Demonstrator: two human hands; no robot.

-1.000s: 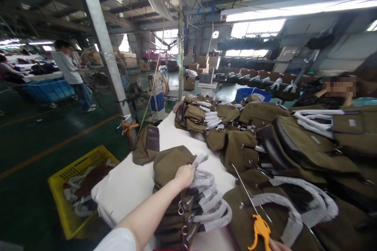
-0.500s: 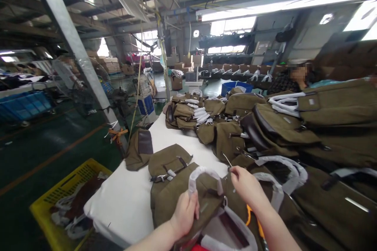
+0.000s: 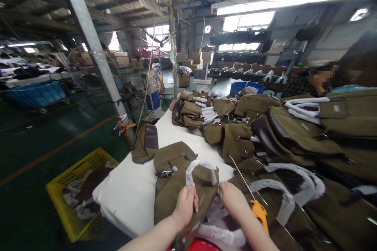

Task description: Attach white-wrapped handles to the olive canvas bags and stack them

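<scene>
An olive-green fabric bag (image 3: 173, 200) sits before me on the white-covered table. My left hand (image 3: 186, 204) is closed around the left end of its handle (image 3: 202, 163), which is wrapped in white material. My right hand (image 3: 234, 200) is closed at the bag's upper right edge, its fingertips pinching there; any small part between them is hidden. A second wrapped handle (image 3: 222, 235) hangs near my body, below the right wrist. Just right of that hand, an orange-handled tool (image 3: 259, 213) with a long thin metal rod lies over other bags.
Olive bags (image 3: 294, 129) with dark trim are heaped along the right and back of the table (image 3: 126, 192). A yellow crate (image 3: 61, 188) stands on the floor at left, near a metal post (image 3: 97, 55). A person (image 3: 306, 82) is beyond the heap.
My right hand has moved left and down, from beside the thin rod to the bag's edge. More of the orange tool shows. My left hand keeps its hold; the view has turned left.
</scene>
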